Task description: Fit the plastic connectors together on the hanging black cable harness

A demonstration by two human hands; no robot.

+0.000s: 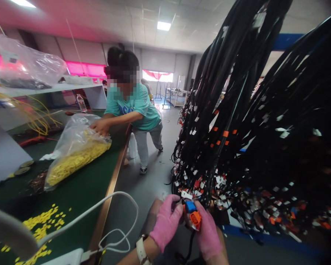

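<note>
Both my hands wear pink gloves and meet low in the view, in front of the hanging black cables (223,121). My right hand (208,232) is closed around an orange connector (195,219) with a blue part (190,207) on it. A black cable runs down below the connector. From the left side, my left hand (167,221) has its thumb and fingers pinched at the connector's edge; what lies between those fingertips is too small to name. A watch with a pale strap is on my left wrist.
Across the green table (79,206) a person in a teal shirt (146,106) reaches into a clear bag of yellow pieces (77,158). Loose yellow pieces (44,224), a white cable (99,202) and a grey curved object (11,232) are near left. Many cable ends hang at right.
</note>
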